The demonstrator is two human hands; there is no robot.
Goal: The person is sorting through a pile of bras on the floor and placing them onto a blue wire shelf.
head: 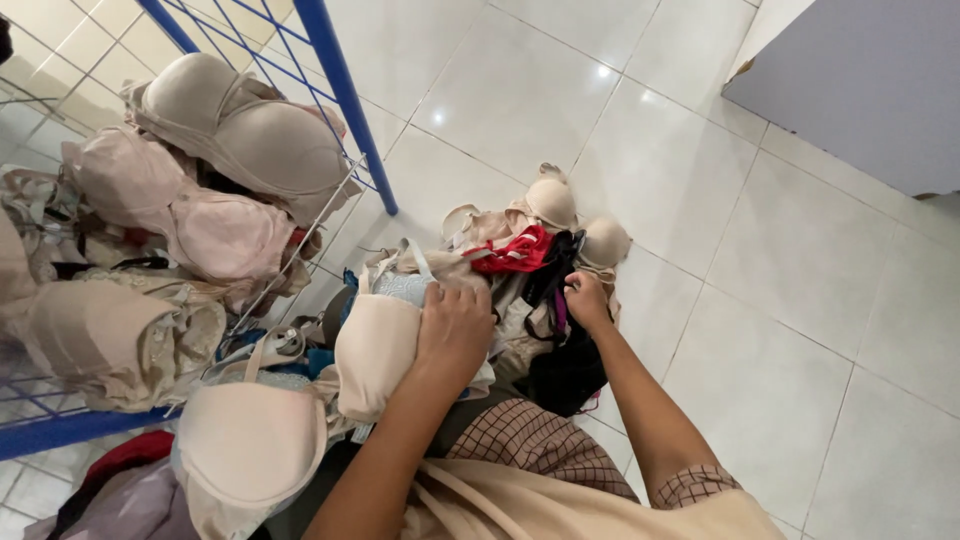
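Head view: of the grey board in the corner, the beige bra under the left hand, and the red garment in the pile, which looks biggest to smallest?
1. Grey board, though cut off by the frame.
2. Beige bra under the left hand, nearer the camera, so unsure.
3. Red garment, clearly smallest.

My left hand [455,330] palm-down, fingers curled in a closed grasp, forearm extended forward, my right hand [586,300] further ahead, fingers pinched shut, arm straight.
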